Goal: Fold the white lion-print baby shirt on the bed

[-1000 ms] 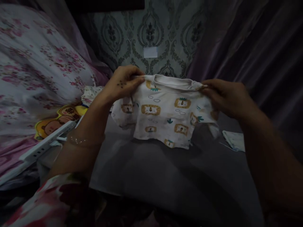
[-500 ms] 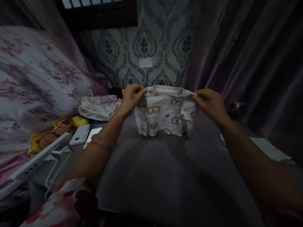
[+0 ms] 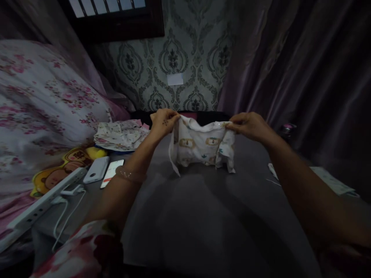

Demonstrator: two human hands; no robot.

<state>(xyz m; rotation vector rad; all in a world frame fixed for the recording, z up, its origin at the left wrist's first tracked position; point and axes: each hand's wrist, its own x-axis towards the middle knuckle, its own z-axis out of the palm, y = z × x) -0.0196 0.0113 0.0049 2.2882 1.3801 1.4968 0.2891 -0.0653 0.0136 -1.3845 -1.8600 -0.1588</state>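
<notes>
A small white baby shirt (image 3: pixel 201 146) printed with yellow lions hangs just above a dark grey surface (image 3: pixel 203 216), its lower hem touching or nearly touching it. My left hand (image 3: pixel 162 121) pinches the shirt's left shoulder and my right hand (image 3: pixel 249 125) pinches its right shoulder. Both arms are stretched forward. The sleeves droop down at either side.
A pile of printed baby clothes (image 3: pixel 121 134) lies at the left. Nearer are a white power bank (image 3: pixel 96 169), a phone (image 3: pixel 112 173), a white power strip (image 3: pixel 43 200) and a yellow cartoon cushion (image 3: pixel 55 173). A floral bedcover (image 3: pixel 43 104) rises at left; purple curtains (image 3: pixel 304 69) hang at right.
My hands have carried the shirt away from me and lower, toward the grey surface. The hands have come closer together, so the shirt now sags and bunches.
</notes>
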